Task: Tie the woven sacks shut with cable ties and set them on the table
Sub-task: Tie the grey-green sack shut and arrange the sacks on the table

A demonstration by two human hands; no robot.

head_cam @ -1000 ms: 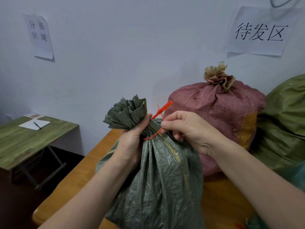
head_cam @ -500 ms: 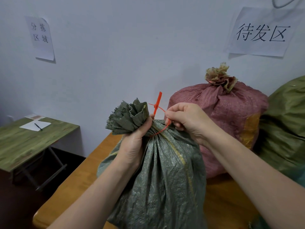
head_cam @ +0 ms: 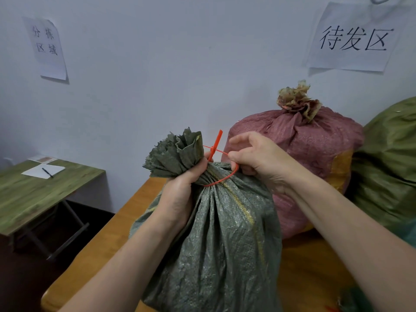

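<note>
Head view, orange table (head_cam: 94, 255), white wall (head_cam: 157, 64)

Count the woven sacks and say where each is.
3: the grey sack nearest, the red sack behind it, the green sack at the right edge. More may be hidden.

Just two bare hands in view, left hand (head_cam: 182, 194) and right hand (head_cam: 258, 161). The left forearm (head_cam: 126, 262) and right forearm (head_cam: 349, 233) are bare too, right down to the bottom edge of the shot. Nails are too small to make out.
</note>
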